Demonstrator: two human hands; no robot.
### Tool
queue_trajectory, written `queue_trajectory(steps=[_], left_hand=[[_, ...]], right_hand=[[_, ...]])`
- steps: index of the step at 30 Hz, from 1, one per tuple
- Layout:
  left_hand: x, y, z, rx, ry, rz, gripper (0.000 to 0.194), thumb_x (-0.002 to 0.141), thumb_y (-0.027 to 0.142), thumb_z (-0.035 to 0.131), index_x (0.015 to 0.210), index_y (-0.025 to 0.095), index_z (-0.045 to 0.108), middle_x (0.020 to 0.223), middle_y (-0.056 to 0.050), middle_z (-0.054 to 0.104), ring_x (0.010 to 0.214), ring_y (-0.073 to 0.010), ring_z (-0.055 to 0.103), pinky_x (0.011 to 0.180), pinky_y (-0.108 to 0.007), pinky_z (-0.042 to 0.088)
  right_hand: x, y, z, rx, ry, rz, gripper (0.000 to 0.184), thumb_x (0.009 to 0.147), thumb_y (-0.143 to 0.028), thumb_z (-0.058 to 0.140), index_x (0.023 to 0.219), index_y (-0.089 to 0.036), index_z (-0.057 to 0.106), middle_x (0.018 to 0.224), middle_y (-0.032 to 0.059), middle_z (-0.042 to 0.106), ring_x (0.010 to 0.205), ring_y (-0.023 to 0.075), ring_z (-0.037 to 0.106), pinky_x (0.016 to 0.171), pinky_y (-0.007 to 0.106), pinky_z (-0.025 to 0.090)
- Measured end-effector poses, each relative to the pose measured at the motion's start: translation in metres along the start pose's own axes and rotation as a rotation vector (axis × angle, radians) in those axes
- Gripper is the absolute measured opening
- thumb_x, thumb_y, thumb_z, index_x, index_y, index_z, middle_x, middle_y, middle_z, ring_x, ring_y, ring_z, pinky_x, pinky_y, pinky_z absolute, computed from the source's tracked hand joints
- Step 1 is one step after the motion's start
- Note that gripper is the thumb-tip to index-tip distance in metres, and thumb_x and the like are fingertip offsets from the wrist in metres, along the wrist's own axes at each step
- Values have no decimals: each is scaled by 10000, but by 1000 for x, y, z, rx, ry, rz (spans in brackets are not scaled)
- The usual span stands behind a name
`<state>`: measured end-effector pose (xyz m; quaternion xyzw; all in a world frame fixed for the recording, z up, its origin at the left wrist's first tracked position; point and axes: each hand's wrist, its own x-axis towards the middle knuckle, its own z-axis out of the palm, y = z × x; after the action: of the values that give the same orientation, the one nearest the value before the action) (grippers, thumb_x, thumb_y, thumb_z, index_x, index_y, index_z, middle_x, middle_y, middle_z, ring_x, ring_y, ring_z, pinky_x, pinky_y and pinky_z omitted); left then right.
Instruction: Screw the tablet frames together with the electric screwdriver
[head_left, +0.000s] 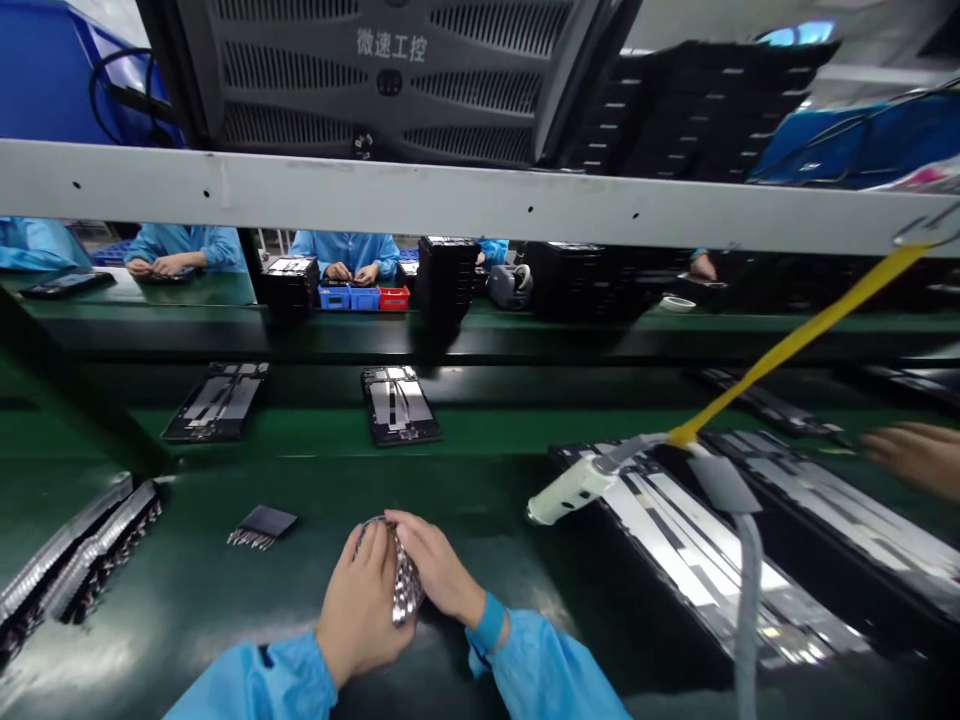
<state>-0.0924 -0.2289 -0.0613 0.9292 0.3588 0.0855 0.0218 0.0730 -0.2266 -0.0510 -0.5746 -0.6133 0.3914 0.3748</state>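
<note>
My left hand [360,605] and my right hand [435,565] meet low in the middle of the green bench. Both are closed around a shiny silver foil strip [405,590] of small parts held between them. A small dark strip of parts [262,525] lies on the mat to the left of my hands. To the right, a white electric screwdriver [574,490] hangs on a yellow cord [802,335] above a long dark panel [697,550].
Two open device backs [217,400] [400,403] lie on the conveyor beyond. Foil strips [75,555] are stacked at the left edge. Another person's hand [915,455] reaches in at the right. Workers in blue sit across, behind black tray stacks [448,275] and small bins [364,297].
</note>
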Motion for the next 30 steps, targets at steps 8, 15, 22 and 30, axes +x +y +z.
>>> queue_trajectory(steps=[8,15,22,30], left_hand=[[-9,20,19,-15,67,64,719,857,439,556,1477,80,501,1501,-201,520,1376,-414,505,1164,-556,407],[-19,7,15,54,121,11,831,824,503,583,1478,1,473,1515,-254,481,1413,-423,456,1167,-512,405],[-8,30,-12,52,-21,69,537,924,406,500,1361,118,618,1390,-154,630,1318,-337,565,1164,-470,385],[-19,15,-19,-42,-93,47,762,871,400,562,1455,-74,441,1555,-291,403,1490,-436,323,1235,-495,258]], right_hand=[[-2,8,-3,-20,-36,-68,544,941,-625,437,1240,-248,689,1335,108,679,1293,309,584,1153,525,421],[-22,21,-3,9,131,84,525,960,-625,399,1196,-263,696,1244,120,710,1156,310,658,1073,518,506],[-11,-5,-3,58,-18,-53,489,939,-584,466,1177,-240,720,1265,113,708,1247,320,616,1153,549,419],[-23,2,-9,100,112,76,529,1007,-551,320,1162,-211,693,1220,102,715,1166,263,632,1117,465,447]])
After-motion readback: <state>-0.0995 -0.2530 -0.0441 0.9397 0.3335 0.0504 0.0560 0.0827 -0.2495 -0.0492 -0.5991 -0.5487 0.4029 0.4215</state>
